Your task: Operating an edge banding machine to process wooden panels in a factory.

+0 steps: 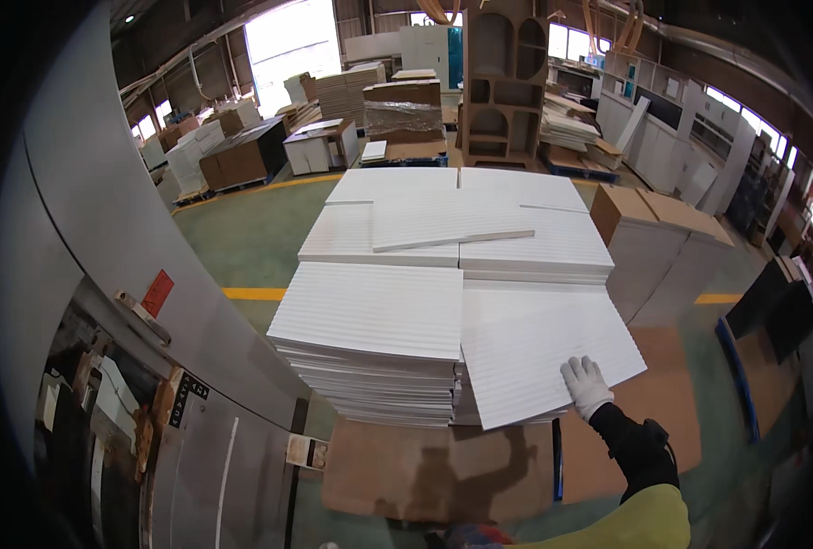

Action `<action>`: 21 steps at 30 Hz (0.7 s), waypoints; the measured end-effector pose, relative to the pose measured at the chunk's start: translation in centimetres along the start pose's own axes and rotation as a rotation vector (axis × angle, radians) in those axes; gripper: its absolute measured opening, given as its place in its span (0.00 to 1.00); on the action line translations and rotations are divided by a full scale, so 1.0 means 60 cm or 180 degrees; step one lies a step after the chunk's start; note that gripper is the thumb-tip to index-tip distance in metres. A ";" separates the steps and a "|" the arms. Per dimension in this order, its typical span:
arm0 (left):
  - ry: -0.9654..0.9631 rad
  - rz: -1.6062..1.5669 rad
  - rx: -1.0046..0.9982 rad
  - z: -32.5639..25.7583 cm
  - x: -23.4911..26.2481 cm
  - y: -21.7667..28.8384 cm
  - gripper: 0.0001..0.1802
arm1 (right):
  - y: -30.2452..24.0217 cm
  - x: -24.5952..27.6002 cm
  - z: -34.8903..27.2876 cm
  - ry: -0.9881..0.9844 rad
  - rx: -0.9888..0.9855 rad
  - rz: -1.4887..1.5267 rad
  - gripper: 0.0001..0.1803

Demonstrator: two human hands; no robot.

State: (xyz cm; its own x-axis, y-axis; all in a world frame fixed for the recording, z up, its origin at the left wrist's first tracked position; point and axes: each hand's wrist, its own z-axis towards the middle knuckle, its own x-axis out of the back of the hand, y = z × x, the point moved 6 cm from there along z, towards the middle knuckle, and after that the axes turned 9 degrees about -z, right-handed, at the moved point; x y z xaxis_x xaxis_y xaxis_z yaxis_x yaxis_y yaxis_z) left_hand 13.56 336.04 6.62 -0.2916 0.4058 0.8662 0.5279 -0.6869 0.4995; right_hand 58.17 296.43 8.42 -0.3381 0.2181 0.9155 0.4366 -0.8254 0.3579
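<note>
My right hand (586, 388), in a white glove with a black sleeve behind it, lies on top of a white ribbed panel (539, 343) near its front right edge. Its fingers are stretched out on the surface. This panel sits askew on the front right stack, with its near edge jutting out. To its left stands a tall stack of similar white ribbed panels (365, 311). Farther back, a loose panel (452, 215) lies across several other white stacks (553, 240). My left hand does not show; a tiny white patch at the lower edge is too small to identify.
A grey machine cabinet (232, 412) with an opening stands close on the left. Brown sheets (434, 462) lie below the stacks. To the right are brown-topped stacks (672, 215) and dark panels (772, 306). A brown shelf unit (502, 82) and loaded pallets stand behind.
</note>
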 end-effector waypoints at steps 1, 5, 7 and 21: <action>0.0029 -0.0026 -0.0010 0.002 0.003 0.002 0.26 | 0.009 0.015 0.005 0.0299 0.0079 -0.0025 0.22; -0.0079 -0.0165 0.0063 0.002 0.010 0.000 0.26 | 0.066 0.123 0.027 -0.0321 0.0301 0.0019 0.21; -0.0034 -0.0049 0.0031 0.003 0.012 -0.002 0.26 | 0.094 0.219 0.033 -0.0790 0.0339 0.0635 0.18; -0.1599 -0.0083 0.0656 -0.059 0.013 -0.019 0.28 | -0.298 0.402 0.065 -0.1621 0.2354 0.1094 0.19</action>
State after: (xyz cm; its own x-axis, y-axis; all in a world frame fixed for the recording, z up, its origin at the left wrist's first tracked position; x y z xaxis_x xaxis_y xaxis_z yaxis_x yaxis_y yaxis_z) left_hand 9.91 335.01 6.81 0.0839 0.6940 0.7150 0.6857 -0.5608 0.4639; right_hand 45.45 318.51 24.82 0.2329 0.3694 0.8996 0.9187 -0.3870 -0.0789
